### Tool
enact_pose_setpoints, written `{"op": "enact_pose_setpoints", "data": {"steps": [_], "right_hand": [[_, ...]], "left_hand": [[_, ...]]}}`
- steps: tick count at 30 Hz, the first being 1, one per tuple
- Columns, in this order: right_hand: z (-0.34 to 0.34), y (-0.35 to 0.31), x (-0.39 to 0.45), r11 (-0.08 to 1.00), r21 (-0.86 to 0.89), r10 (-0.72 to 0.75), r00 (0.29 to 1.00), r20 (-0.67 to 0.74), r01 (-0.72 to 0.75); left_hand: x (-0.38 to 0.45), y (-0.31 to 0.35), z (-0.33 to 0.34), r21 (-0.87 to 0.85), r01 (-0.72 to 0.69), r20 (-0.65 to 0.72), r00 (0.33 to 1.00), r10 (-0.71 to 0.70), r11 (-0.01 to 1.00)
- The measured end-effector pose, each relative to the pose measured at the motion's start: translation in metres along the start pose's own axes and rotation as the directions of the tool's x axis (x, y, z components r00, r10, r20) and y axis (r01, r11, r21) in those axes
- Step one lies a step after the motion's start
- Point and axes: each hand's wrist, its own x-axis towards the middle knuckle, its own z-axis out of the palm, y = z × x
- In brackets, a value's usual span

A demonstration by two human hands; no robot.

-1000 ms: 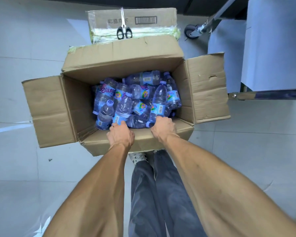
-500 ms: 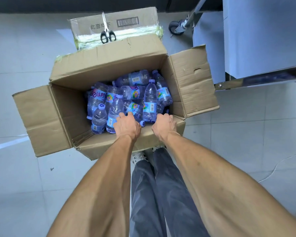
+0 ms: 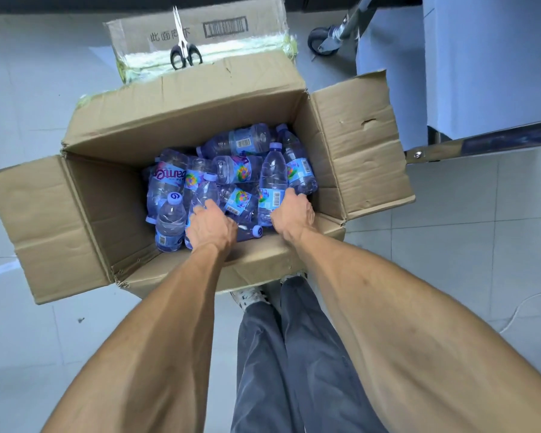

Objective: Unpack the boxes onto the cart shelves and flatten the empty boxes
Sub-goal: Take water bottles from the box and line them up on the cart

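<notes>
Both hands reached into the open cardboard box (image 3: 107, 214) on the floor: left hand (image 3: 211, 228) curled around one water bottle (image 3: 204, 195), right hand (image 3: 292, 214) gripping another bottle (image 3: 273, 182). More bottles lay jumbled inside.

Open cardboard box (image 3: 113, 214) on the floor holds jumbled water bottles (image 3: 241, 173) (purple-capped).
</notes>
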Motion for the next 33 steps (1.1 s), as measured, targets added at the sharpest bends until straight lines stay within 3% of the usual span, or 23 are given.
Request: {"op": "enact_pose_setpoints", "data": {"steps": [4, 13, 18, 23, 26, 29, 33], "right_hand": [[0.021, -0.014, 0.022, 0.976, 0.174, 0.134, 0.991, 0.005, -0.133], [0.071, -0.026, 0.037, 0.960, 0.209, 0.230, 0.950, -0.210, -0.186], [0.069, -0.024, 0.053, 0.930, 0.279, 0.286, 0.948, -0.137, -0.240], [0.052, -0.028, 0.050, 0.910, 0.321, 0.299, 0.952, -0.071, -0.262], [0.040, -0.029, 0.040, 0.818, 0.479, 0.343, 0.938, 0.039, -0.319], [0.027, -0.027, 0.030, 0.682, 0.628, 0.361, 0.919, 0.157, -0.375], [0.008, -0.018, 0.011, 0.465, 0.787, 0.182, 0.914, 0.363, -0.406]], "left_hand": [[0.030, -0.014, 0.019, 0.045, 0.041, -0.029, 0.999, -0.039, 0.998], [0.060, -0.020, 0.051, -0.074, 0.193, -0.108, 0.974, -0.200, 0.979], [0.069, -0.025, 0.054, -0.139, 0.224, -0.157, 0.957, -0.245, 0.965], [0.072, -0.036, 0.038, -0.316, 0.176, -0.069, 0.976, -0.207, 0.932], [0.067, -0.033, 0.023, -0.504, 0.140, 0.041, 0.989, -0.139, 0.852], [0.059, -0.026, 0.005, -0.696, 0.212, 0.179, 0.977, -0.120, 0.686], [0.034, -0.016, -0.021, -0.835, 0.341, 0.364, 0.931, -0.031, 0.431]]}}
